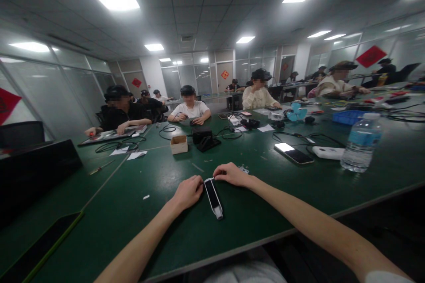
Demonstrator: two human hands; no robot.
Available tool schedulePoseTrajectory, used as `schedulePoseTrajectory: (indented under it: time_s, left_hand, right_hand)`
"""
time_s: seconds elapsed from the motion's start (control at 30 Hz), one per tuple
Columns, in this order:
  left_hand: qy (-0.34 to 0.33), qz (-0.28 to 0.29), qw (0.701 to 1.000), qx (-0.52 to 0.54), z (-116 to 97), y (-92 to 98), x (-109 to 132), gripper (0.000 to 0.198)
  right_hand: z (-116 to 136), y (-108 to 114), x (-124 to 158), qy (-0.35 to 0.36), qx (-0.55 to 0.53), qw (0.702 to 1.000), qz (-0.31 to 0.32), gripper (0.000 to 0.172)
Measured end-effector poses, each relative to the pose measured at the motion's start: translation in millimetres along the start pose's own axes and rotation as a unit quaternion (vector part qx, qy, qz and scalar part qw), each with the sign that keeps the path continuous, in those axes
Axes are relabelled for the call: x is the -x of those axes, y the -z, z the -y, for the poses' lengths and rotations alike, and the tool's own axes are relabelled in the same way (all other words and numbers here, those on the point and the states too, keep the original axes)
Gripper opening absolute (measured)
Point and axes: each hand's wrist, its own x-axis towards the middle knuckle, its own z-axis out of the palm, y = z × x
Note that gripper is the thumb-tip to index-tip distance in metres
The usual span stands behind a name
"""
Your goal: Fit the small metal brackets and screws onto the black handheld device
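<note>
A slim white and black device [213,197] lies flat on the green table [139,212] in front of me. My left hand [188,191] rests curled against the device's far left corner, fingers closed at its edge. My right hand [231,173] is curled too, fingertips pinching at the device's far end. Whether anything small sits between the fingers I cannot make out. A few tiny pale parts [245,169] lie just beyond my right hand.
A phone [294,153] with a lit screen, a white flat box [328,152] and a water bottle [361,142] stand to the right. A small cardboard box [179,144], a black device [206,139] and cables lie ahead. Several people sit working at the far side.
</note>
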Motion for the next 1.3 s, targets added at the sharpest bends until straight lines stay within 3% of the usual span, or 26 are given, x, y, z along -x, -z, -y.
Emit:
schedulePoseTrajectory:
  time_s: [0.83,1.17,1.3]
  left_hand:
    - [-0.006,0.0,1.0,0.006,1,0.1,-1,0.017]
    - [0.0,0.007,1.0,0.017,1,-2.2,-1,0.017]
    - [0.008,0.012,1.0,0.024,-1,-0.5,0,0.017]
  right_hand:
    - [0,0,0,-0.049,-0.054,0.997,0.004,0.022]
    - [-11,-11,-4,-0.081,-0.153,0.984,-0.03,0.03]
    - [-10,-12,-6,-0.099,-0.237,0.966,-0.031,0.031]
